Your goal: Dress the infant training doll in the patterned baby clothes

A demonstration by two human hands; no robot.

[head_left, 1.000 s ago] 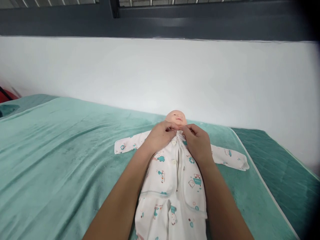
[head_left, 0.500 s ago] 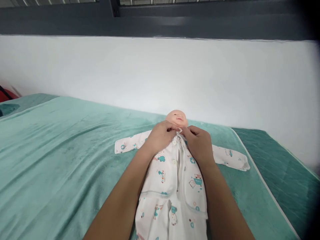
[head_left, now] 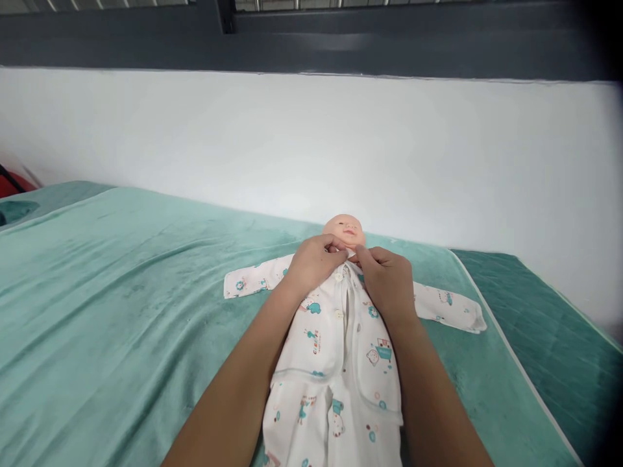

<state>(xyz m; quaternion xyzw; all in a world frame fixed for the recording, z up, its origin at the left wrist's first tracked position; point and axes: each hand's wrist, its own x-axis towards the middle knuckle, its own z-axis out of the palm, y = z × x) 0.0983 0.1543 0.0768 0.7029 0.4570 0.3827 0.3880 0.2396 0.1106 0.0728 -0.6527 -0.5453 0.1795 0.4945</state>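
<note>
A baby doll [head_left: 343, 227] lies on its back, dressed in a white printed baby shirt [head_left: 316, 324] and matching trousers [head_left: 304, 421]. Just under its chin, my left hand [head_left: 318, 259] pinches the shirt's collar. From the other side my right hand [head_left: 387, 272] grips the same neckline, its thumb and index finger close to the left fingertips. The exact bit of cloth between the fingers is partly hidden. Below the hands the shirt front hangs apart along the middle, with buttons [head_left: 339, 314] showing on its left edge. Both sleeves stretch out sideways.
A light green blanket [head_left: 146, 292] with folds covers the bed. Darker green bedding [head_left: 530, 311] shows at the right. Behind the doll's head rises a white wall [head_left: 311, 143], with a dark grey beam [head_left: 341, 45] above. Something red [head_left: 12, 185] sits at the far left.
Both hands stay at the collar. The fingers have shifted slightly, and the white collar edge between them is less visible now. The doll has hardly moved.
</note>
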